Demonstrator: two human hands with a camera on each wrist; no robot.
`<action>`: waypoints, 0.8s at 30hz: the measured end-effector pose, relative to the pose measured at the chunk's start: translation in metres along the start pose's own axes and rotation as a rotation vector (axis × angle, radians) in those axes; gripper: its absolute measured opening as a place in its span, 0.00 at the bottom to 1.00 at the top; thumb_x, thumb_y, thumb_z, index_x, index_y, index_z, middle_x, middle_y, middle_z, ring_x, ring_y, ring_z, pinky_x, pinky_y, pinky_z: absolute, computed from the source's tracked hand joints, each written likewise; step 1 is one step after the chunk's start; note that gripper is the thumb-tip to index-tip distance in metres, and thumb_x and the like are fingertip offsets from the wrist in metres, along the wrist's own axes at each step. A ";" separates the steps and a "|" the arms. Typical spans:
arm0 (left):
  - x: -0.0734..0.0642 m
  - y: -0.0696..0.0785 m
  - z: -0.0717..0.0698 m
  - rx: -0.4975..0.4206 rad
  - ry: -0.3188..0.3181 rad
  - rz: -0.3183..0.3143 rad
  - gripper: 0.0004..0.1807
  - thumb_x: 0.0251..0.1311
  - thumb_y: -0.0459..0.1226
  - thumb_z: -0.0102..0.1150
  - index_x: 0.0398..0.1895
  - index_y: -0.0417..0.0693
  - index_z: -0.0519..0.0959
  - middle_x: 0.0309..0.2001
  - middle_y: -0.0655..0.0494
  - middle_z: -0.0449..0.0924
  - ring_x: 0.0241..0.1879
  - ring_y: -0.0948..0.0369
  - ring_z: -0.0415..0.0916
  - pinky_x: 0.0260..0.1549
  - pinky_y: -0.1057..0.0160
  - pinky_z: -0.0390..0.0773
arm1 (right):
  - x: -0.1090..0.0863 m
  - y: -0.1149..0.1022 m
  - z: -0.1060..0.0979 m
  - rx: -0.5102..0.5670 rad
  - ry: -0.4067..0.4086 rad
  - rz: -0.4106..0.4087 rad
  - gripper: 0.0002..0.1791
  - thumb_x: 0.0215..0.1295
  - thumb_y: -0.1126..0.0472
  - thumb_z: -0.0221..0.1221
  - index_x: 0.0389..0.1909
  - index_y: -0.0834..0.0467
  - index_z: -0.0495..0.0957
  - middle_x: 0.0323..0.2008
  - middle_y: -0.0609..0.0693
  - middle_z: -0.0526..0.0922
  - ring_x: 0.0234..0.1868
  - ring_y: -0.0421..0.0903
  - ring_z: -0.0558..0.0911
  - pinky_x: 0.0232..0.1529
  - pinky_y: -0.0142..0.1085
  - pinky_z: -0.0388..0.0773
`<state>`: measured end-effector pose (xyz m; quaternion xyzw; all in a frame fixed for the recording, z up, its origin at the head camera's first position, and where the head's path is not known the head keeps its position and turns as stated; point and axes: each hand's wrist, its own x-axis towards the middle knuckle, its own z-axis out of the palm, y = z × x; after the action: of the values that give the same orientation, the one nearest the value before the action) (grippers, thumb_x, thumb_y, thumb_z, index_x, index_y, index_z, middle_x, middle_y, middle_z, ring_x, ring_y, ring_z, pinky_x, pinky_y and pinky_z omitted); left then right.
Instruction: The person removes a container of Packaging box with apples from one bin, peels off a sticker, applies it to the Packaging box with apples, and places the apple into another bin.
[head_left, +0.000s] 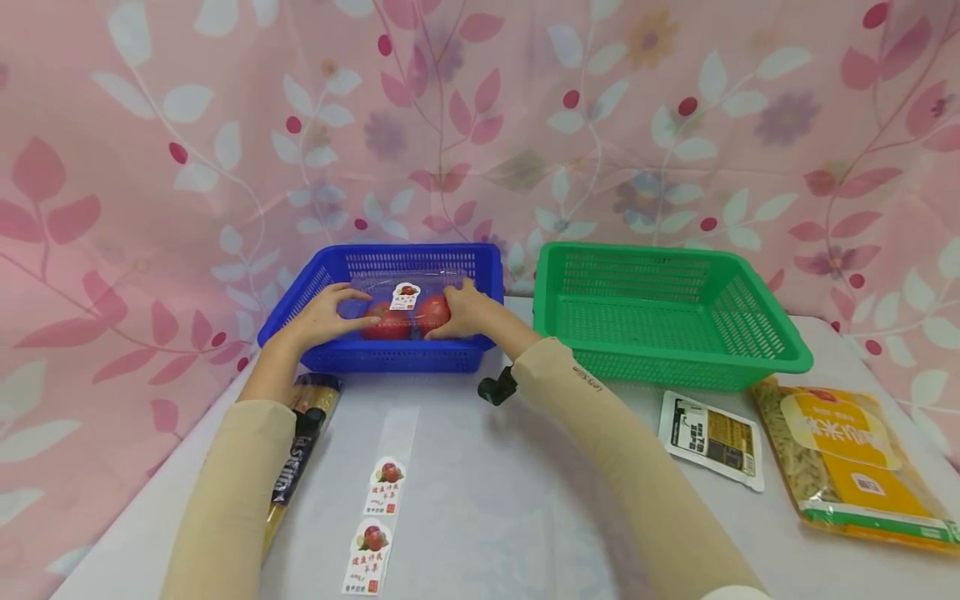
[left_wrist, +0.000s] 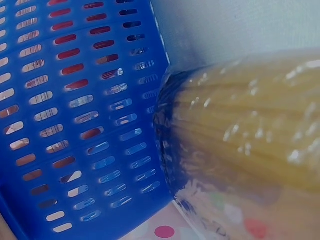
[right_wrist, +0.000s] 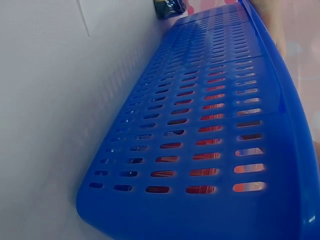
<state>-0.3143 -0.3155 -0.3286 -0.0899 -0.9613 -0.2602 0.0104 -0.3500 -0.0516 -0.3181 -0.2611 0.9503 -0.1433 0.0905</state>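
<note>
A clear plastic box of red apples point(head_left: 386, 325) with a white apple sticker point(head_left: 405, 297) on its lid is inside the blue basket point(head_left: 393, 361). My left hand point(head_left: 324, 318) holds the box's left end, thumb on the near side and fingers toward the back. At the opposite end, my right hand point(head_left: 471, 312) grips the box, its thumb low beside an apple. In both wrist views the basket's slotted wall point(left_wrist: 92, 107) point(right_wrist: 200, 105) hides most of the box; red shows through the slots.
A green basket point(head_left: 675, 367) stands to the right. Near it lie a white-edged pouch point(head_left: 712, 440) and a yellow food bag point(head_left: 855, 458). A spaghetti pack point(head_left: 296, 454) lies under my left forearm. A strip of apple stickers point(head_left: 378, 517) is on the white table point(head_left: 480, 517).
</note>
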 end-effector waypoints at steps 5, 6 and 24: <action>0.000 -0.001 0.000 0.004 -0.018 -0.002 0.39 0.48 0.60 0.60 0.59 0.45 0.70 0.68 0.37 0.45 0.66 0.38 0.41 0.56 0.33 0.49 | 0.000 0.000 0.001 -0.005 -0.003 0.009 0.51 0.48 0.35 0.62 0.66 0.61 0.55 0.67 0.66 0.49 0.63 0.60 0.61 0.56 0.54 0.65; 0.000 0.000 0.000 0.004 -0.020 -0.002 0.39 0.48 0.60 0.60 0.59 0.45 0.70 0.68 0.37 0.44 0.66 0.38 0.41 0.56 0.33 0.49 | 0.000 -0.001 0.001 -0.007 -0.004 0.011 0.51 0.48 0.35 0.61 0.66 0.61 0.55 0.67 0.66 0.48 0.63 0.60 0.61 0.56 0.54 0.65; -0.001 0.002 0.000 0.041 -0.025 0.013 0.37 0.51 0.58 0.59 0.59 0.45 0.70 0.68 0.35 0.45 0.66 0.37 0.42 0.57 0.33 0.49 | -0.003 -0.003 0.002 -0.071 0.022 0.047 0.50 0.47 0.31 0.59 0.65 0.57 0.58 0.67 0.64 0.52 0.60 0.62 0.65 0.56 0.54 0.65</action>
<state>-0.3127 -0.3138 -0.3281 -0.0991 -0.9659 -0.2393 0.0019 -0.3454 -0.0528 -0.3192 -0.2403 0.9616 -0.1101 0.0738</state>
